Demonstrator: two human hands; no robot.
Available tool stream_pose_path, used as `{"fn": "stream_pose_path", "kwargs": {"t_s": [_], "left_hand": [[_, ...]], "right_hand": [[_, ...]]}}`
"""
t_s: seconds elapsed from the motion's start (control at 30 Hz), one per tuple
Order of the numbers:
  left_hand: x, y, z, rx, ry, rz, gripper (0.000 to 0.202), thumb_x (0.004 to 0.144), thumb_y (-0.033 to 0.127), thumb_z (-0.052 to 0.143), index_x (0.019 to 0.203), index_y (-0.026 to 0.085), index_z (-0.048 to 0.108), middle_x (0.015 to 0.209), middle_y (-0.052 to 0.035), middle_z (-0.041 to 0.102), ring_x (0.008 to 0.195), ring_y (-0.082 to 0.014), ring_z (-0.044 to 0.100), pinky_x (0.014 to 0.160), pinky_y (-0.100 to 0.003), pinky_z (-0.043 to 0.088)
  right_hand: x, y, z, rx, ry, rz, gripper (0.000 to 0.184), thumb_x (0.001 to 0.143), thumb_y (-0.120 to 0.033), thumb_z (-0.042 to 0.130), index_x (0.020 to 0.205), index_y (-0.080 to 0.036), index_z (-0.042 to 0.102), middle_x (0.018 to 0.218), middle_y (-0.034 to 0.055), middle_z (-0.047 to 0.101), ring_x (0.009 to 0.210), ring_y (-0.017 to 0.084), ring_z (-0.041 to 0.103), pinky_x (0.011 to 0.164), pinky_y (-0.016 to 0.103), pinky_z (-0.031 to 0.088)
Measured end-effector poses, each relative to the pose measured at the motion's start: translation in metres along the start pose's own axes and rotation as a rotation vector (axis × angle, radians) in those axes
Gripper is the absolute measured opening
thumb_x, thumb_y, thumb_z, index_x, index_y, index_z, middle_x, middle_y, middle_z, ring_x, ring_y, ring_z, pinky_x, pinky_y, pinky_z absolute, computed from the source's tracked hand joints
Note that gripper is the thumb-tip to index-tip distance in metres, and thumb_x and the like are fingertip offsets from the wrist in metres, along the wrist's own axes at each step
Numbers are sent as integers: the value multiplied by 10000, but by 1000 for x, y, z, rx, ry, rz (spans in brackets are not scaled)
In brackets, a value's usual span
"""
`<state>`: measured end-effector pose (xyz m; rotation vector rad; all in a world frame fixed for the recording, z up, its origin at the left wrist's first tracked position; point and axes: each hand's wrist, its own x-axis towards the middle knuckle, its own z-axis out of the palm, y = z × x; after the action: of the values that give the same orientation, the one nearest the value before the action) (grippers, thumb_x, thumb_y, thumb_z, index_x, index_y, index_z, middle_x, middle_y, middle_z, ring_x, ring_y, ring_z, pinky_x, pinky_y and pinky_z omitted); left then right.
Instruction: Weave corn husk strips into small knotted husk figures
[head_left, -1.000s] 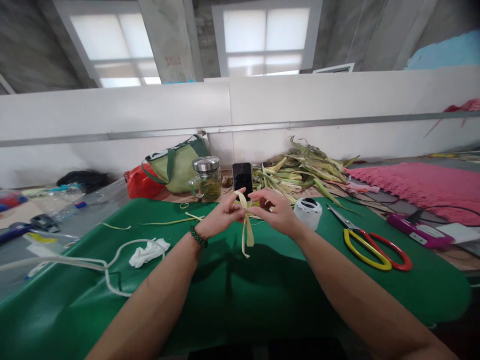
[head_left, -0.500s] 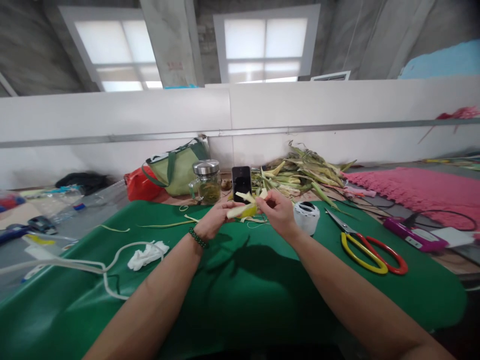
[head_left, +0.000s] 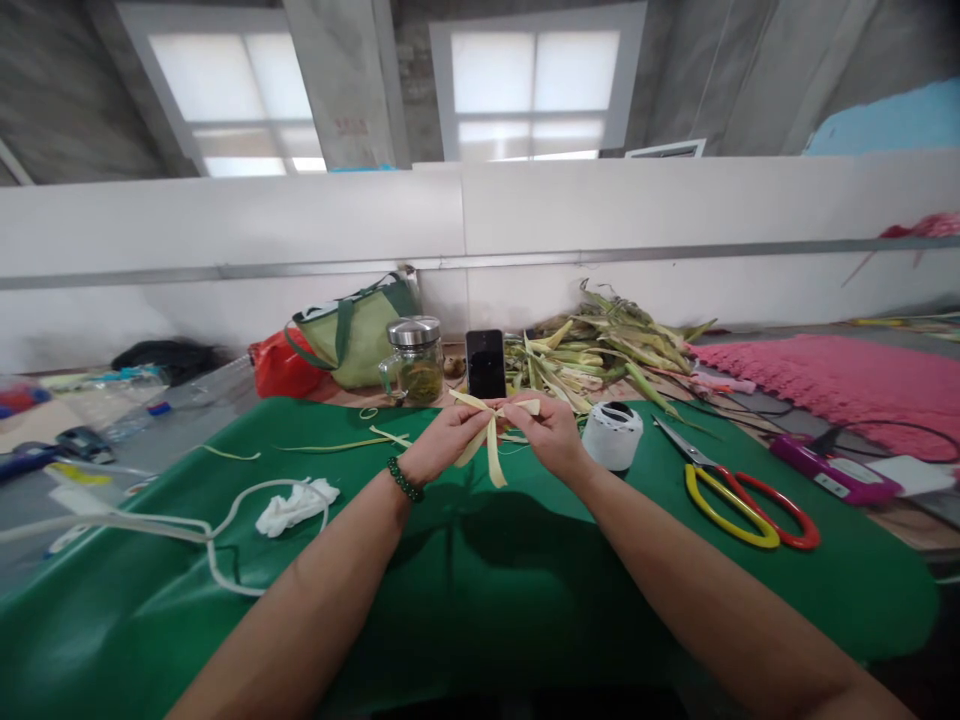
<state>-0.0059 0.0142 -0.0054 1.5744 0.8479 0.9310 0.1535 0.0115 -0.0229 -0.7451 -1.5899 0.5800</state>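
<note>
Pale yellow leaf strips (head_left: 491, 440) are crossed and bunched between both my hands above the green table cover (head_left: 480, 580). My left hand (head_left: 442, 440), with a green bead bracelet on the wrist, pinches the strips from the left. From the right, my right hand (head_left: 551, 432) pinches the same bundle, fingers closed on it. Loose strip ends stick out upward to the left and right and hang down below the pinch.
A white spool (head_left: 613, 434) and yellow-and-red scissors (head_left: 739, 492) lie to the right. A phone (head_left: 485, 363), a lidded glass jar (head_left: 412, 360), a green bag (head_left: 352, 330) and a leaf pile (head_left: 600, 345) stand behind. A white cord with crumpled tissue (head_left: 292, 505) lies left. Pink knitted cloth (head_left: 840, 375) is far right.
The strips hung down long from my fingers a second ago, were then bunched up near the phone, and now sit crossed between both hands with shorter ends hanging. Hands stayed close together.
</note>
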Motion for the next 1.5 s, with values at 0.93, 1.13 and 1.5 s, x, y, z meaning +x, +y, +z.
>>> {"fn": "stream_pose_path", "kwargs": {"t_s": [0.93,1.13,1.5], "left_hand": [[-2,3,-7,-166,74,-92,495,644,547,714,877,110,708,804,-114,737,753,-200,659,700,-288,478],[-3,6,-5,-227,108,1,500,702,437,712,1102,142,656,1057,-140,703,945,-242,649,774,-314,482],[-4,7,-2,-193,87,66,435,700,369,697,1066,137,665,1088,-146,686,1100,-293,585,873,-381,464]], "right_hand": [[12,0,-21,33,-181,284,295,699,-460,620,674,-167,600,510,-24,541,441,83,438,438,215,356],[7,-3,-13,36,-310,347,336,741,-473,581,658,-150,624,616,27,631,526,101,525,493,219,413],[2,-9,-7,54,-435,248,298,776,-390,559,587,-164,601,536,-10,557,468,85,473,454,206,383]]}}
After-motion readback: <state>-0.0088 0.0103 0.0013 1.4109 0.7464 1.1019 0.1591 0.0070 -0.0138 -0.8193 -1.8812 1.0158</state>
